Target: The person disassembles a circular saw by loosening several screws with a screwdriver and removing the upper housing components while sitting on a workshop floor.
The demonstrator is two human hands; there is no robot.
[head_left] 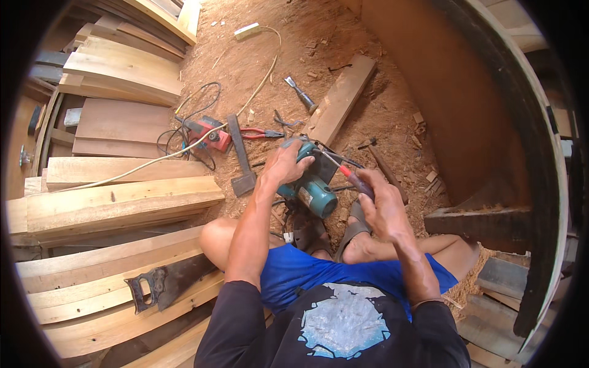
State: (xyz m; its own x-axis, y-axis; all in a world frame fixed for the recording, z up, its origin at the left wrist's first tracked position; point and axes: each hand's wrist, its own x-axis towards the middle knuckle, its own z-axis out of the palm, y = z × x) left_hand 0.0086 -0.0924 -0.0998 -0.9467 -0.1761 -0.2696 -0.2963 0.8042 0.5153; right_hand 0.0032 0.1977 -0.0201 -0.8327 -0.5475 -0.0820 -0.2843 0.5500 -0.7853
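Observation:
On the ground between my feet is a teal power tool (pixel 317 195) with a rounded motor housing; its exact kind is hard to tell. My left hand (pixel 286 164) is wrapped round its handle. In my right hand (pixel 385 205) is a screwdriver (pixel 350 174) with a red and dark handle. Its shaft points up and left at the tool's far side, where I cannot make out whether the tip touches a screw. A wooden plank (pixel 343 98) lies just beyond the tool.
Left of the tool lie a hammer (pixel 239 147), red-handled pliers (pixel 261 133) and a red power tool (pixel 210 134) with tangled cords. A chisel (pixel 300 95) and a white power strip (pixel 247 30) lie farther off. Stacked boards (pixel 123 199) carry a handsaw (pixel 169 284). A large curved panel (pixel 442 92) stands right.

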